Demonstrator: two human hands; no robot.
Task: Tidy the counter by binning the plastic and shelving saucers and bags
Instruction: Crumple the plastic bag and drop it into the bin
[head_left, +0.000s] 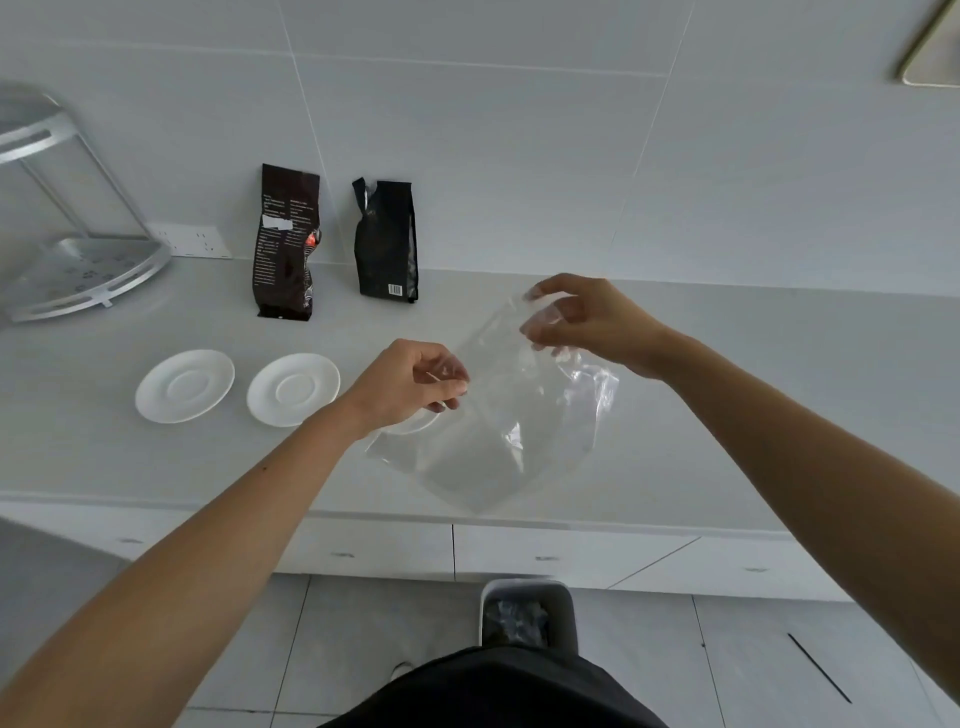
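Note:
A clear plastic sheet (498, 431) hangs above the white counter's (727, 374) front half, held by both hands. My left hand (405, 384) pinches its left edge and my right hand (582, 317) pinches its upper corner. Two white saucers (184, 385) (292, 389) lie side by side on the counter left of my left hand. The rim of a third saucer (410, 425) shows under my left hand, mostly hidden. Two dark bags (285, 244) (387, 241) stand against the tiled wall. A grey bin (527, 613) stands on the floor below the counter edge.
A metal corner shelf rack (78, 270) stands at the counter's far left, with a wall socket (192, 241) beside it. White drawers (545, 553) run under the counter. My dark clothing (498, 691) fills the bottom centre in front of the bin.

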